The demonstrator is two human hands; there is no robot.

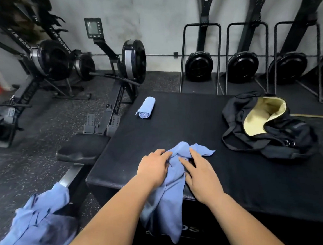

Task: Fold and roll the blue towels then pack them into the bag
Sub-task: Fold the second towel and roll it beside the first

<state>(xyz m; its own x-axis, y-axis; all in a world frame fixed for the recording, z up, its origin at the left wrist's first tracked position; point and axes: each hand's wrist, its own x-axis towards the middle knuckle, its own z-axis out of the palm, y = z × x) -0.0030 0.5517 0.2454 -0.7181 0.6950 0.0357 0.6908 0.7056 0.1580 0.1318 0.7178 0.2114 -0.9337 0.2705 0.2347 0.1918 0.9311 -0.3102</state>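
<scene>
Crumpled light-blue cloth towel (174,181) draped over the near edge of the black padded tabletop (194,120), left hand (152,168) bunching its fabric with bent fingers, right hand (201,175) flat on it, fingers straight, rolled blue towel (145,108) far left, open black duffel bag with pale yellow lining (279,134) far right
</scene>
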